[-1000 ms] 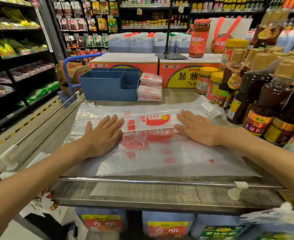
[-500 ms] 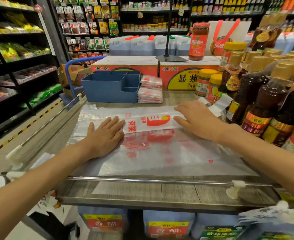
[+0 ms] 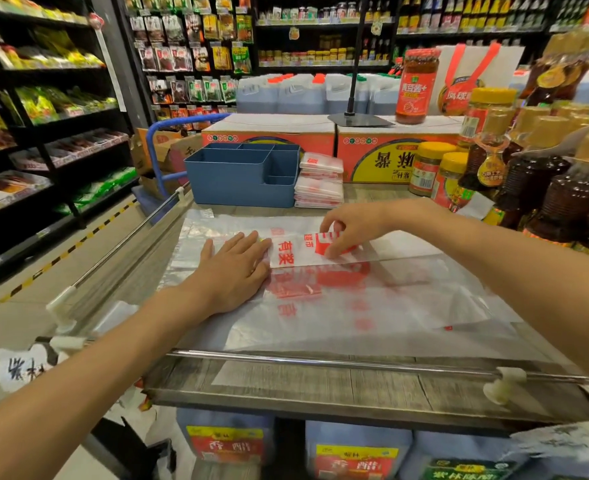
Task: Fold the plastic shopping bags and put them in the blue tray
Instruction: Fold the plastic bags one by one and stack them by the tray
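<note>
Plastic bag (image 3: 338,299) lies flat on the bench (image 3: 321,382). Left hand (image 3: 232,271) presses it, fingers straight. Right hand (image 3: 346,232) fingers pinch the folded strip. Risk: slick film slipping, fold skewing. Blue tray (image 3: 241,181) stands beyond.

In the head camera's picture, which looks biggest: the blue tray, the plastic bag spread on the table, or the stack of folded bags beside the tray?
1. plastic bag, though nearness to the camera enlarges it
2. blue tray
3. stack of folded bags
</note>
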